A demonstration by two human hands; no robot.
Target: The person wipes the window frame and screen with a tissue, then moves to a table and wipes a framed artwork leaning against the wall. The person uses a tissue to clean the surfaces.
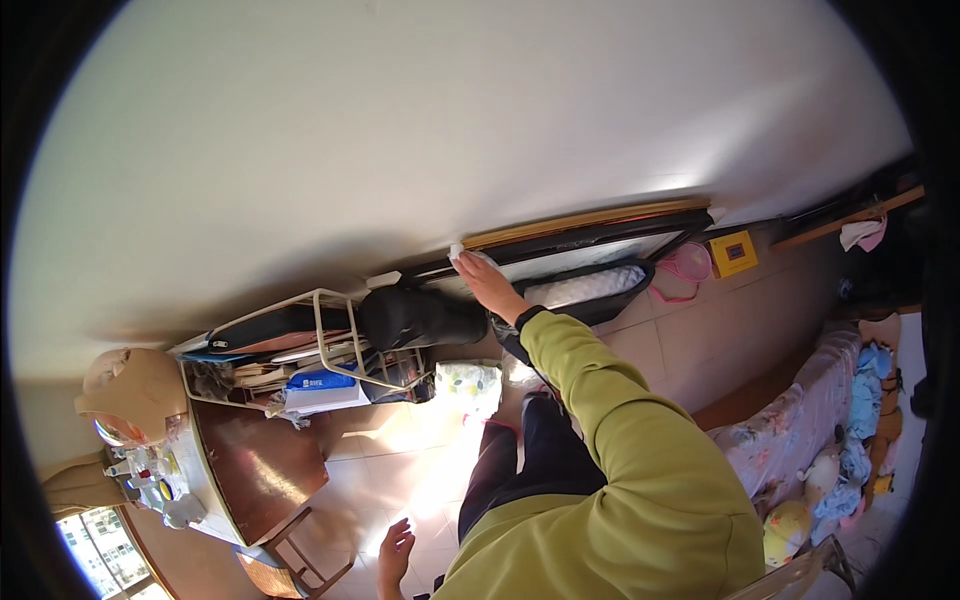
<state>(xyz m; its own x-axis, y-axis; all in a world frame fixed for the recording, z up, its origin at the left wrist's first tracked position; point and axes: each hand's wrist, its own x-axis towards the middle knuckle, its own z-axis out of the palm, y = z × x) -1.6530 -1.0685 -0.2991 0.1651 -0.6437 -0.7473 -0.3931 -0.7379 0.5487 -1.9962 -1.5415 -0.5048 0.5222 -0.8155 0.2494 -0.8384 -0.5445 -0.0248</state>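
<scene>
My right hand (486, 283) reaches out to the wall and presses a white cloth or tissue (456, 252) on the top edge of some framed pictures. These lean against the wall: a dark frame (600, 238) stands in front of a light wooden frame (585, 222). Below my right wrist is a dark padded bag (600, 286) with pale quilted material in its opening. A black case (420, 319) stands just left of that hand. Low beside my body, my left hand (396, 553) hangs over the tiled floor, fingers loosely bent and holding nothing.
A cream metal rack (324, 319) of papers and bags stands at left, beside a cluttered desk (217, 480) and a chair (289, 559). A patterned bag (469, 386) sits near my feet. Rightward are a pink racket (688, 262), a yellow box (733, 253) and a plastic-covered bed (802, 412).
</scene>
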